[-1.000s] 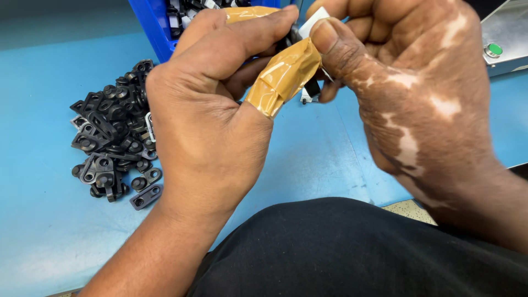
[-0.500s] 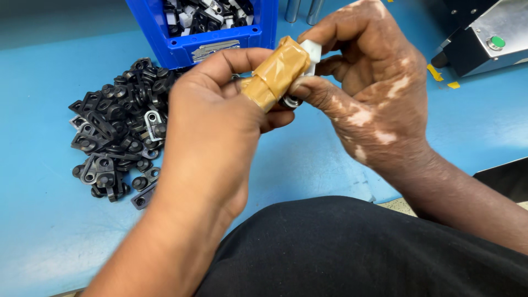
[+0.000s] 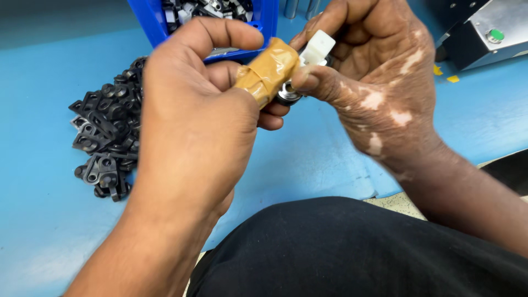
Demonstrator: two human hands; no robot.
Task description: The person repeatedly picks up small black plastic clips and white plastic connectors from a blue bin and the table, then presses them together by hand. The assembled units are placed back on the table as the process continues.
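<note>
My left hand (image 3: pixel 192 115) and my right hand (image 3: pixel 374 82) meet above the blue table (image 3: pixel 330 159). The left thumb is wrapped in tan tape (image 3: pixel 267 71) and presses against a small assembly. That assembly is a white plastic piece (image 3: pixel 318 47) with a round metal and black part (image 3: pixel 287 94) below it. My right thumb and fingers pinch it from the other side. Most of the assembly is hidden by my fingers.
A heap of small black plastic parts (image 3: pixel 107 137) lies on the table at the left. A blue bin (image 3: pixel 220 16) with more parts stands at the back. A grey metal device with a green button (image 3: pixel 492 36) sits at the far right.
Both hands have stayed together on the small assembly and shifted slightly. The white piece now shows more clearly between my right fingers.
</note>
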